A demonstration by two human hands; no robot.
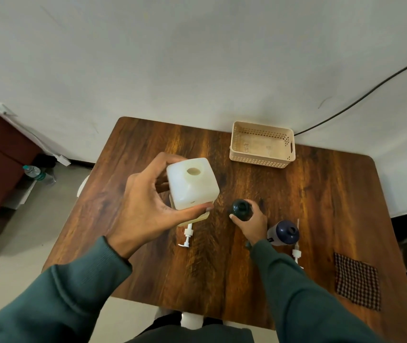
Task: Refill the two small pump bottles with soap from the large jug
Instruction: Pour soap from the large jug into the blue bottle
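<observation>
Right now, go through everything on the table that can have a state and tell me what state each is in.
Jug: uncapped, upright, gripped by left hand.
Dark green bottle: open, upright, held by right hand.
Navy bottle: open, pump out.
Left pump: lying loose.
Right pump: lying loose.
Basket: empty.
Cloth: lying flat.

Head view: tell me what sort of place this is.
Probably a plain indoor room, home or office: a wooden table against a bare white wall, tiled floor, a water bottle on it.
</observation>
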